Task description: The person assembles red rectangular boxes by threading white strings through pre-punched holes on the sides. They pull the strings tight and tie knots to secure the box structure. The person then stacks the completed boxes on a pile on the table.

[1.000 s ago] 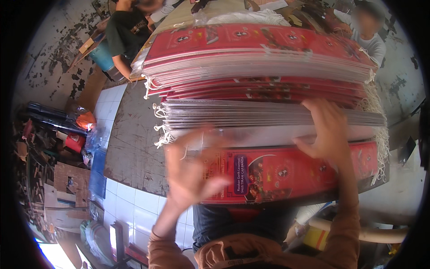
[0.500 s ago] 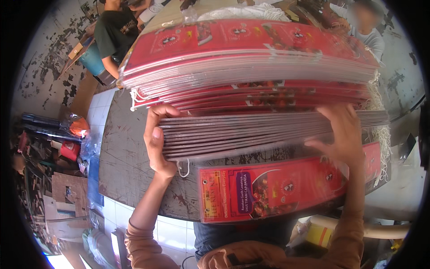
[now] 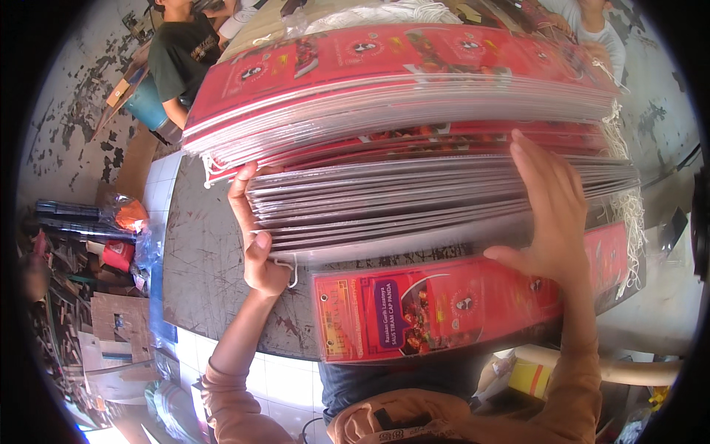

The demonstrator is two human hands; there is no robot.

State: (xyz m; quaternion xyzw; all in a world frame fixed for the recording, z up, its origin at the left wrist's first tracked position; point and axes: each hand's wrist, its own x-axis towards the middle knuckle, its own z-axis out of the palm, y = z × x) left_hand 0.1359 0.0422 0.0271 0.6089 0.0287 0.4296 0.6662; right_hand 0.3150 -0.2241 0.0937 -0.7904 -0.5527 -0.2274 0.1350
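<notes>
My left hand [image 3: 259,248] is closed around the left end of a stack of long thin panels [image 3: 399,203], which stand with their pale edges toward me, slightly fanned. My right hand [image 3: 551,211] spreads its straight fingers and thumb over the right part of that stack; whether the palm touches it is hidden. Closer to me lies a red printed panel [image 3: 436,303] under clear plastic, partly covered by my right forearm. Behind the held stack rests a bigger pile of red printed panels [image 3: 333,59] with food pictures. White strings [image 3: 629,222] hang in a tangle at the right ends.
The scratched dark table [image 3: 214,251] bears all the panels. A bundle of white string [image 3: 407,13] lies at its far side. One person in a dark shirt [image 3: 177,55] is at the far left, another in a white shirt [image 3: 603,44] at the far right. Scrap cardboard [image 3: 118,325] clutters the left.
The held stack's edges have spread further apart, and its near face has tipped toward me. My right hand has opened wider with fingers raised. The whole view has shifted slightly.
</notes>
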